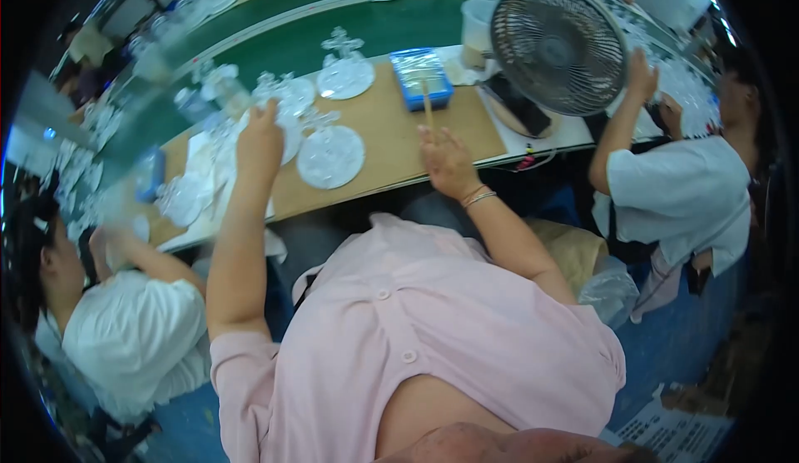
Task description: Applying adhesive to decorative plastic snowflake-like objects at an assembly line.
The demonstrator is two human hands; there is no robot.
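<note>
My right hand (451,163) is closed on a thin wooden stick (428,107). The stick's far end reaches over a blue box (411,97) with a pale, shiny top. My left hand (262,138) is raised over the left part of the work board, its fingers pinched together among clear plastic pieces; what they hold is hidden. Just right of it lies a clear round plastic disc (331,158) with a branched piece at its edge. Another clear disc (345,78) with a similar branched piece lies farther back, and more overlap behind my left hand (291,95).
A round grey fan (559,47) stands at the right, beside a white cup (477,34) and a dark phone-like object (518,105). Beyond the brown board (387,142) runs a green belt (379,34). Co-workers sit at my left (137,338) and right (678,188).
</note>
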